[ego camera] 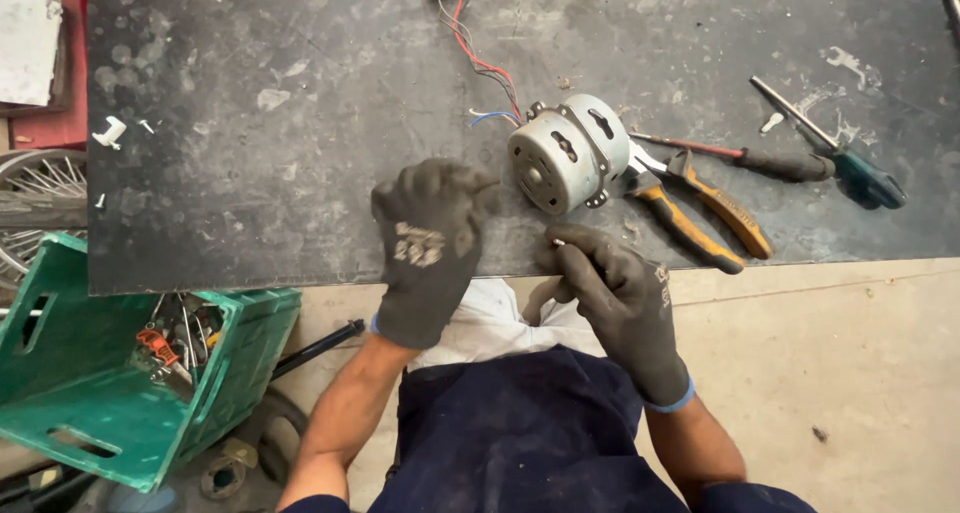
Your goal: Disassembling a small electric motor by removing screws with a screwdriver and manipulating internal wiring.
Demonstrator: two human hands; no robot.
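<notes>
A: Largest item?
B: Dark worktop (280,173), under both gloved hands.
A: Next?
B: Green crate (90,393), down-left of the left hand (425,248); that hand is curled shut, holding nothing visible.
A: Then?
B: Grey motor (565,153), just beyond the right hand (610,283); pliers (700,208) right of it.
A: Smallest?
B: Small pale part (558,242), pinched in the right hand's fingertips.

Clutched between right hand (615,283) fingertips: something small and pale, too tiny to identify. Motor (567,154) wires (478,63) cut off at top edge — likewise bicycle wheel (40,188) at left. Crate (120,393) contents jumbled — indistinct.
</notes>
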